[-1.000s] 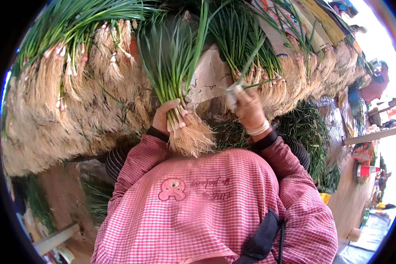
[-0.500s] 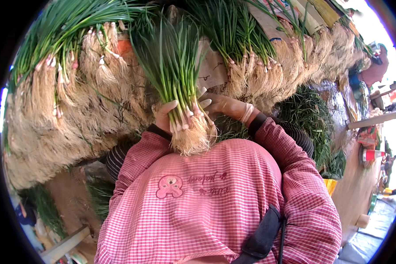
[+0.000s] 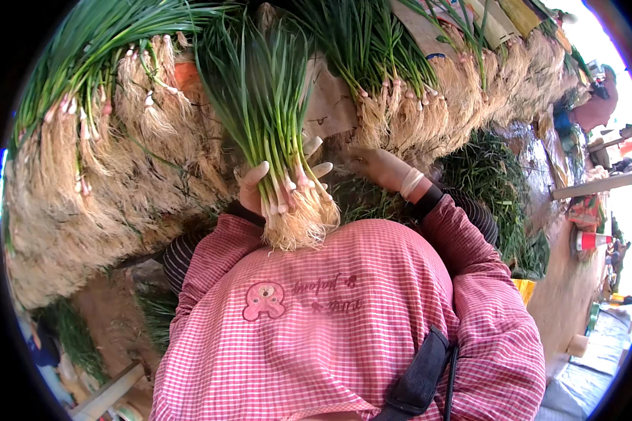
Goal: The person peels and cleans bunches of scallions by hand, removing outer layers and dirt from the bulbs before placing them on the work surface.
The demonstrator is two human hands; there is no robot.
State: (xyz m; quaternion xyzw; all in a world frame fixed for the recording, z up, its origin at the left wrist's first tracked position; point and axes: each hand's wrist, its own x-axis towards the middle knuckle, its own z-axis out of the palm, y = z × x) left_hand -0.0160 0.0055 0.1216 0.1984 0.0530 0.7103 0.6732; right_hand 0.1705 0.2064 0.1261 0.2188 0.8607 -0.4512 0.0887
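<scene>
A bunch of green garlic (image 3: 277,133), with long green leaves, pale bulbs and stringy roots, stands upright before my chest. My left hand (image 3: 253,188) is closed around its lower stems, the thumb on the left side and pale-covered fingertips showing on the right. Apart from the bunch, to its right, is my right hand (image 3: 383,170), with a whitish band at the wrist. Its fingers point left toward the stems, but they are dark and smeared, so whether they hold anything is unclear.
A long heap of green garlic (image 3: 112,189), roots facing me, runs across the far side. Cardboard (image 3: 328,98) lies on it behind the bunch. Loose green leaves (image 3: 495,189) are piled at the right. Farther right stand a red-and-white cone (image 3: 591,241) and another person (image 3: 597,102).
My right hand has drawn away from the bunch to the right. My left hand and the green garlic have shifted slightly left.
</scene>
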